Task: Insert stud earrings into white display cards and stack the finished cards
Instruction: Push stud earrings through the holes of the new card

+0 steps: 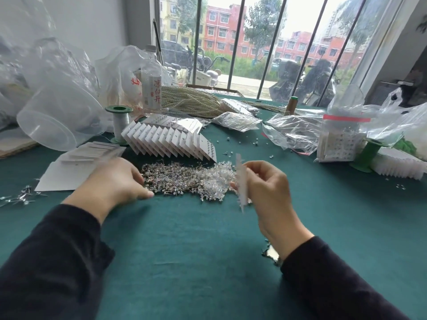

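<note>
R hand (265, 188) pinches display card (241, 181) upright, edge-on; stud pile (184, 179) lies left of it, L hand (115, 179) fingertips already there, grip unclear tbh.

surface (184, 262): teal cloth, matt, slightly fuzzy | display card (241, 181): white paper, matt, smooth | stud earrings (171, 179): shiny metal | earring backs (219, 179): clear glossy plastic | bags (291, 132): crinkly see-through plastic, pretty glossy | tub (57, 121): frosted plastic | spool (119, 109): green plastic | sleeves (53, 262): dark matt cloth
</note>
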`<state>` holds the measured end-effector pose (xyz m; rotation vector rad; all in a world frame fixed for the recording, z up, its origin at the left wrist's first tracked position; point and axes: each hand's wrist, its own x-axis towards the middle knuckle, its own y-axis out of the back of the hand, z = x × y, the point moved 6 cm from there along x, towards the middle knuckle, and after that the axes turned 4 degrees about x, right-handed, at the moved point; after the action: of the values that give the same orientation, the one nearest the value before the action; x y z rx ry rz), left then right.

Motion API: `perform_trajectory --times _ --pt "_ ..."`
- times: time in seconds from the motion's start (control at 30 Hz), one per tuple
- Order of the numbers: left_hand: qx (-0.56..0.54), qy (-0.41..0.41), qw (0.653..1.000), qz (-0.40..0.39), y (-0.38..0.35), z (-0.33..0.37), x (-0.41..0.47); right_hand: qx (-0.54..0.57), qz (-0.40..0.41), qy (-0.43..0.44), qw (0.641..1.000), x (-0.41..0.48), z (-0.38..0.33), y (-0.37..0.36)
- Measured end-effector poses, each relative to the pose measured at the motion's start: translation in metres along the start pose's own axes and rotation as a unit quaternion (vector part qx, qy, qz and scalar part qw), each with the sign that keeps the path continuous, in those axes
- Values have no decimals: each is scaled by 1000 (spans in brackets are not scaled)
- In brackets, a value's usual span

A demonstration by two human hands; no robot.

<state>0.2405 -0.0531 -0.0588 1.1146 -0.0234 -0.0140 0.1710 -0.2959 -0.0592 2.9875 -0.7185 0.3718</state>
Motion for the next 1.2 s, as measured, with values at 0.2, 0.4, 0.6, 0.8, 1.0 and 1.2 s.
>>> perform_trajectory --times 0.2,0.4,0.6,0.8,1.0,1.2 --pt "18 -27 998 50 -5 9 5 339 -133 -249 898 -9 16 -21" --pt "-63 -80 989 107 5 18 -2 383 -192 -310 849 -20 15 -29" --pt "-230 -102 963 102 6 31 -11 417 -243 -338 808 -29 15 -38" --pt "-141 -87 981 102 5 28 -10 403 -255 -343 809 -30 19 -39" --pt "-32 -36 989 139 10 16 -7 391 -252 -348 814 -28 21 -39" --pt "-66 -15 989 129 11 13 -8 404 -243 -344 812 -26 20 -38"
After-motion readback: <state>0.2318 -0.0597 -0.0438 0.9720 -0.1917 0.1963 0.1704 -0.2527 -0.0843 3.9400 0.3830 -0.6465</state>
